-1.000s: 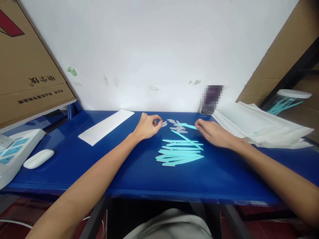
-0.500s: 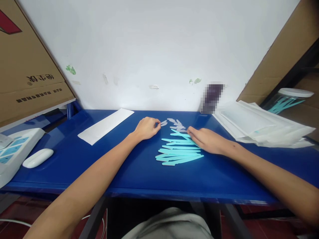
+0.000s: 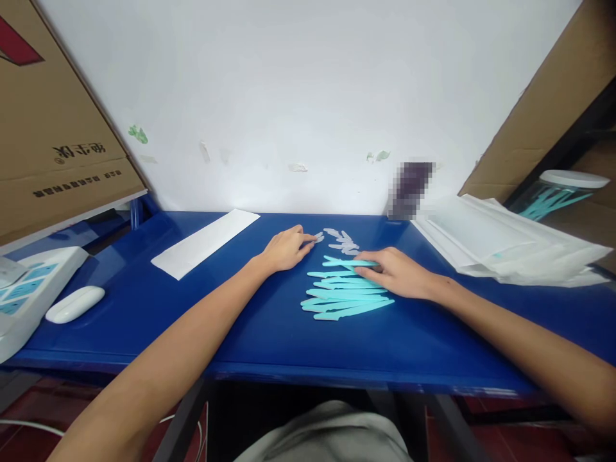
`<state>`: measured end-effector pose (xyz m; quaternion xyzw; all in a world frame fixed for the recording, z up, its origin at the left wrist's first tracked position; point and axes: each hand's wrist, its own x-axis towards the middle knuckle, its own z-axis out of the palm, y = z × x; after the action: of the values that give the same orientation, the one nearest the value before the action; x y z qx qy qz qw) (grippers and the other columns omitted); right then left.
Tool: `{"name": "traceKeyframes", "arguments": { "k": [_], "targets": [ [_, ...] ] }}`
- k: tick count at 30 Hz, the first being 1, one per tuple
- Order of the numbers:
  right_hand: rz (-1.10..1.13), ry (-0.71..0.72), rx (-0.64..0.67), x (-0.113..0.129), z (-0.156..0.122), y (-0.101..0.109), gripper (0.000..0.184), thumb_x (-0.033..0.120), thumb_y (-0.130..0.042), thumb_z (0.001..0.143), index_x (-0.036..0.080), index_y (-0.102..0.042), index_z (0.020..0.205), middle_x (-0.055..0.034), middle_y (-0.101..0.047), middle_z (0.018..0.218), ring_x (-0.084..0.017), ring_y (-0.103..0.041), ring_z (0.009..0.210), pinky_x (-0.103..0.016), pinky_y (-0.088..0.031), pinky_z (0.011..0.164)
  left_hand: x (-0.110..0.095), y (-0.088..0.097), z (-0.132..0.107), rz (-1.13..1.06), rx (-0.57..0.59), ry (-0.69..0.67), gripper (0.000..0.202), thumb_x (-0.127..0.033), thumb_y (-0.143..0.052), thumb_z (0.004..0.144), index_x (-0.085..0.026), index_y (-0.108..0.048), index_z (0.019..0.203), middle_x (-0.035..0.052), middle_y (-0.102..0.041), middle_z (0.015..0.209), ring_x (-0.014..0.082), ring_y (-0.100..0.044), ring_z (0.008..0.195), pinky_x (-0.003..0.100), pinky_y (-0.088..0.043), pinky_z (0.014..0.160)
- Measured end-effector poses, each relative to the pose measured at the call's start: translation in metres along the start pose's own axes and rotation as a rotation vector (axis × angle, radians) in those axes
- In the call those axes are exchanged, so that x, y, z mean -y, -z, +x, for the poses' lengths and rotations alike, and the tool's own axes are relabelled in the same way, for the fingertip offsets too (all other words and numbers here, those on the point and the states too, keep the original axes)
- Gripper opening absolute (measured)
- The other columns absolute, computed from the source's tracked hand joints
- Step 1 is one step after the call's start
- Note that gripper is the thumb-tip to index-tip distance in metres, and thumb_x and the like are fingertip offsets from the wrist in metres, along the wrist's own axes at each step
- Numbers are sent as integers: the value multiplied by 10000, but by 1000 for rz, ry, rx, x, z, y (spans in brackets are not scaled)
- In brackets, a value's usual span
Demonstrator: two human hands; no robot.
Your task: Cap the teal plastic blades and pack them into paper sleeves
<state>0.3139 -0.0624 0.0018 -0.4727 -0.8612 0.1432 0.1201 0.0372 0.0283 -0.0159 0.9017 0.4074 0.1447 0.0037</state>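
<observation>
Several turquoise eyebrow razors [image 3: 346, 298] lie in a loose, roughly parallel row on the blue table. My right hand [image 3: 395, 273] is at the row's far right end, thumb and fingers closed around the end of the farthest razor [image 3: 342, 262]; another razor crosses it. Beyond them, small translucent blade caps [image 3: 345, 241] are scattered in a little pile. My left hand [image 3: 287, 249] rests on the table left of the pile, index finger and thumb stretched out and apart. Its fingertips touch a couple of separate caps [image 3: 319, 237].
A white paper strip [image 3: 206, 244] lies at the left, near a white oval case [image 3: 76, 304] and a white tray [image 3: 33, 289] with blue pieces. White sleeves [image 3: 510, 244] are stacked at right, before a lidded jar [image 3: 558, 192] of turquoise sticks. A cardboard box [image 3: 67, 115] stands left.
My right hand has drawn back slightly towards me and the farthest razors have shifted left. My left hand has slid a little right, its finger and thumb parting from a pinch.
</observation>
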Motion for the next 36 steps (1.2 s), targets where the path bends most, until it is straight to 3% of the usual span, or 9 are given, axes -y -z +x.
{"name": "traceKeyframes", "arguments": {
  "k": [4,8,12,21,28,36],
  "targets": [
    [204,91,35,-1,-1,1,491,551,-423,983,180,-734,1064,-26,-701,790,-138,-505,565,-267,-362,538,0,0,0,-29,5,-28,412,-422,-436,1004,-264,-698,1280,88,-578,1042,220,-607,904,328,-470,787],
    [124,90,-47,-4,-1,3,536,575,-380,992,189,-748,1042,-30,-692,725,-165,-541,607,-285,-389,593,-3,1,1,-93,-24,-26,319,-393,-549,958,-233,-768,1127,83,-621,1043,224,-615,907,335,-477,799],
    [82,93,-12,-3,-1,5,550,596,-361,992,212,-754,1003,-10,-673,679,-165,-533,602,-287,-396,611,-6,2,1,-133,-32,-25,251,-312,-555,944,-214,-775,1015,75,-666,1015,209,-630,859,317,-480,771],
    [14,-73,-79,-10,-2,7,459,491,-339,1015,196,-689,991,-24,-679,699,-174,-561,577,-297,-389,592,-12,6,-4,-105,3,-145,288,-326,-453,974,-177,-699,993,83,-659,972,217,-625,872,326,-469,772],
    [-127,23,-67,-13,0,6,330,404,-382,1011,219,-654,1024,-67,-728,897,-222,-644,780,-310,-415,699,-16,4,-4,-320,17,-145,254,-360,-527,948,-184,-708,928,60,-657,905,181,-606,810,301,-469,748],
    [-153,36,-51,-13,-1,8,318,381,-400,1001,223,-675,1026,-67,-744,944,-233,-666,817,-323,-438,735,-15,0,-4,-504,21,-78,227,-393,-643,876,-198,-758,896,31,-683,851,156,-557,755,279,-439,704]
  ]
}}
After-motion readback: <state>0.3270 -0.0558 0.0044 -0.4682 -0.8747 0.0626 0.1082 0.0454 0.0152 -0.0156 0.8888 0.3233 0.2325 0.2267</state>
